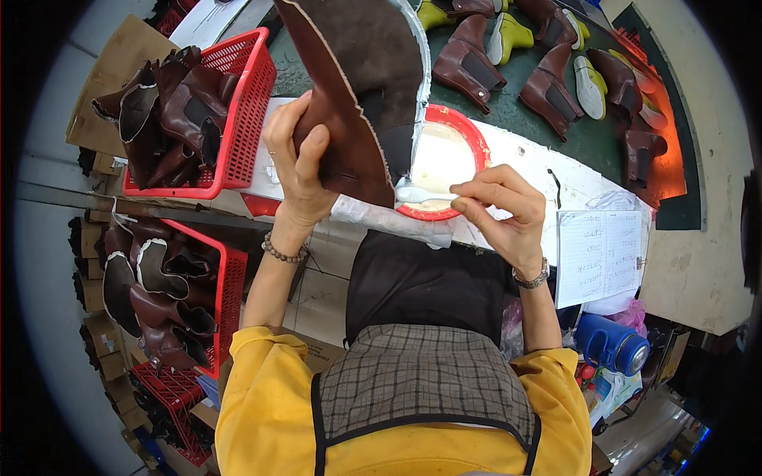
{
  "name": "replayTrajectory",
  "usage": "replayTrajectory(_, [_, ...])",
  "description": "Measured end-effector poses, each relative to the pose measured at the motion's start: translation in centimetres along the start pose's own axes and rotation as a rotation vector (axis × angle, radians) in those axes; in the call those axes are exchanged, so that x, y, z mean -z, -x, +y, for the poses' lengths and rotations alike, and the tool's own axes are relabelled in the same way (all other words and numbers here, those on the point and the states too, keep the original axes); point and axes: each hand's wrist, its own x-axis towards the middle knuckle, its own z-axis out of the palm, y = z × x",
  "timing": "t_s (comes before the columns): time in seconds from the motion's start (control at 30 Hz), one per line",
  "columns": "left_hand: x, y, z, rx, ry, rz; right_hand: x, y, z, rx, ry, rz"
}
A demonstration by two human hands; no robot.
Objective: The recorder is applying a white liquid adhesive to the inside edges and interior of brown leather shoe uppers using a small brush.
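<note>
Holding the brown leather piece (345, 143) is done by the left hand (300, 163): its edge is pinched narrowly between the thumb, laid over the near face, and fingers that are partly covered by the leather. By the right hand (508, 213), a slim white brush (429, 195) is gripped between thumb and forefinger. The brush head is placed at the lower right corner of the leather, well apart from the left fingertips; whether the two are touching cannot be told, and the bristles cannot be made out.

Below them, a red-rimmed tub (480, 147) with whitish contents is partly hidden by the leather and the brush. The leather is cut off by the top edge of the view. Behind it, a dark panel (385, 47) with a pale border is seen, but whether they are joined cannot be told.
</note>
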Motion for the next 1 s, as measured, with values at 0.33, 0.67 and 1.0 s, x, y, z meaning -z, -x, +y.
replayTrajectory(0.33, [6.9, 2.0, -0.9, 0.893, 0.869, -0.355, 1.0, -0.5, 6.5, -0.067, 0.776, -0.144])
replayTrajectory(0.67, [13.5, 16.7, -5.6, 0.855, 1.483, -0.181, 1.0, -4.9, 2.7, 0.008, -0.002, 0.046])
replayTrajectory(1.0, [10.0, 12.0, -2.5, 1.113, 1.911, -0.288, 1.1, -6.4, 1.6, 0.112, 0.09, -0.022])
